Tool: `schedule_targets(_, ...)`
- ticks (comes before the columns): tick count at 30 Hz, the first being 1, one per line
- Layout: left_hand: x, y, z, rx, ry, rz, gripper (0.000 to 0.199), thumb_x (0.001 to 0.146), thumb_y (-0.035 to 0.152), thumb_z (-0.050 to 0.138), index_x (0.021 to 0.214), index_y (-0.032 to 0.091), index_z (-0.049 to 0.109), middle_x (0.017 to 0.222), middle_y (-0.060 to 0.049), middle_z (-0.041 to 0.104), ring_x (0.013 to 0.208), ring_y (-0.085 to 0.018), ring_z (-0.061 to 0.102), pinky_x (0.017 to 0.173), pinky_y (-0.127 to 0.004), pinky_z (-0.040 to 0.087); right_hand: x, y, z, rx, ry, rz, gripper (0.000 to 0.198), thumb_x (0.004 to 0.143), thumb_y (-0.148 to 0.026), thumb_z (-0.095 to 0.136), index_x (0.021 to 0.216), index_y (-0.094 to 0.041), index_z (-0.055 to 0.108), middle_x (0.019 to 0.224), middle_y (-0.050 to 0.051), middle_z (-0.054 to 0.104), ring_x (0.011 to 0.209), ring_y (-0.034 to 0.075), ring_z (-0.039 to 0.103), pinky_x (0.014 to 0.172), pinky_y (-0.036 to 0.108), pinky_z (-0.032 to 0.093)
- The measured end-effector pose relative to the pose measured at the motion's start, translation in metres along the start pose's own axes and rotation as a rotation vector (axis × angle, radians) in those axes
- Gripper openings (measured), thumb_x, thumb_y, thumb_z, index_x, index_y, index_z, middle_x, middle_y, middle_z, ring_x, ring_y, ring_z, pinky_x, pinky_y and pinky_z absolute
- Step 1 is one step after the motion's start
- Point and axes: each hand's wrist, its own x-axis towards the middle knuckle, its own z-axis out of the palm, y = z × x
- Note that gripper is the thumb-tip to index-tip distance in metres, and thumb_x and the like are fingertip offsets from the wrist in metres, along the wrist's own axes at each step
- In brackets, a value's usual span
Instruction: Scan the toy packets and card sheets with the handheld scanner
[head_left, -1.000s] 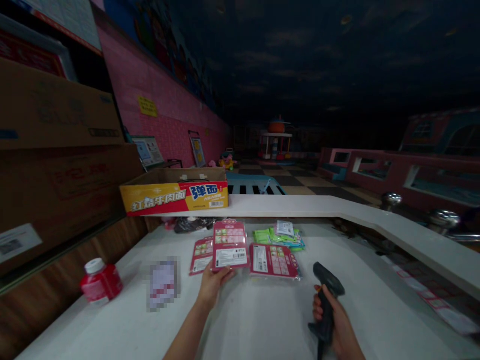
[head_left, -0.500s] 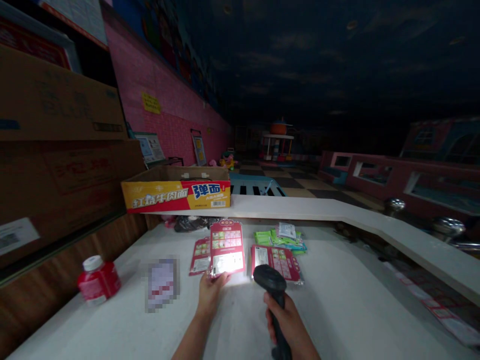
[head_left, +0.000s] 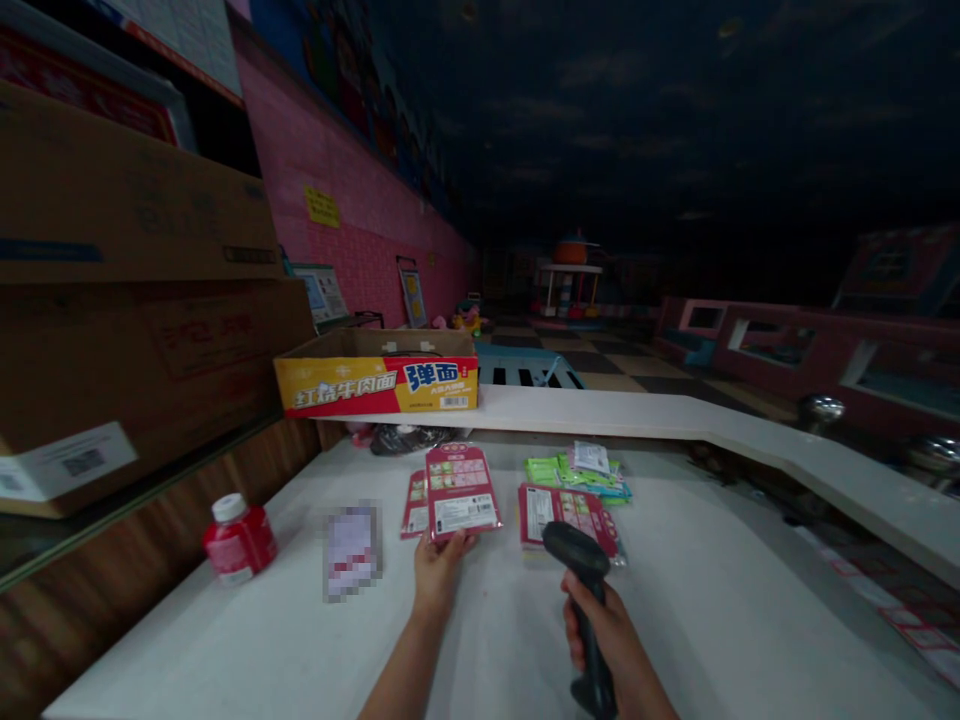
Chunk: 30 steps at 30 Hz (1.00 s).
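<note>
The left hand (head_left: 437,578) has its fingers closed on the lower edge of a flat packet (head_left: 461,488). This packet is dark pink, with a curved top, rows of small coloured pictures, and a white label with barcode near the bottom. It is above the white surface (head_left: 499,640), partly covering a similar packet (head_left: 414,508). The right hand (head_left: 609,632) has its fingers wrapped around the handle of a black scanner (head_left: 576,552).
</note>
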Motion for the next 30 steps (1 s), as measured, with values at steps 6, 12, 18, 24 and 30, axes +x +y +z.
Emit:
schedule_targets(6,0.004,-0.005,-0.005,-0.094,0.045,0.020,0.057,0.052,0.034,0.086,0.100,0.015,0.063,0.093,-0.007,0.073,0.085,-0.023,0.069,0.079,-0.037,0.058,-0.001,-0.005,-0.008,0.036,0.011,0.016,0.058,0.058,-0.068,0.073,0.081,-0.019,0.054,0.046,-0.007,0.051,0.032,0.009,0.043,0.030,0.019,0.033)
schedule_targets(12,0.012,-0.006,-0.008,-0.153,0.162,0.055,0.052,0.051,0.039,0.085,0.093,0.016,0.064,0.094,-0.007,0.072,0.086,-0.023,0.069,0.078,-0.038,0.059,0.004,-0.007,-0.024,0.092,0.075,0.002,0.059,0.058,-0.067,0.074,0.085,-0.018,0.055,0.046,-0.008,0.050,0.032,0.009,0.043,0.030,0.019,0.033)
schedule_targets(18,0.017,0.007,-0.021,0.190,0.242,-0.024,0.038,0.065,0.051,0.071,0.066,0.015,0.059,0.063,-0.006,0.068,0.061,-0.022,0.068,0.062,-0.037,0.058,0.016,-0.008,-0.064,0.149,0.142,-0.014,0.056,0.060,-0.061,0.076,0.089,-0.018,0.055,0.047,-0.008,0.050,0.033,0.009,0.044,0.031,0.019,0.032)
schedule_targets(24,0.006,0.032,-0.021,1.238,0.049,0.293,0.031,0.083,0.041,0.050,0.067,0.018,0.063,0.065,-0.006,0.065,0.067,-0.022,0.064,0.068,-0.034,0.049,0.029,0.000,-0.111,0.393,0.088,-0.022,0.049,0.064,-0.055,0.078,0.090,-0.019,0.056,0.050,-0.009,0.046,0.035,0.005,0.039,0.033,0.016,0.029)
schedule_targets(30,0.020,0.034,-0.002,1.684,-0.264,0.341,0.024,0.079,0.027,0.058,0.098,0.022,0.073,0.114,-0.011,0.065,0.109,-0.028,0.057,0.096,-0.039,0.040,0.033,0.020,-0.143,0.807,-0.018,0.018,0.037,0.066,-0.039,0.081,0.083,-0.019,0.055,0.055,-0.008,0.044,0.041,0.003,0.039,0.036,0.013,0.031)
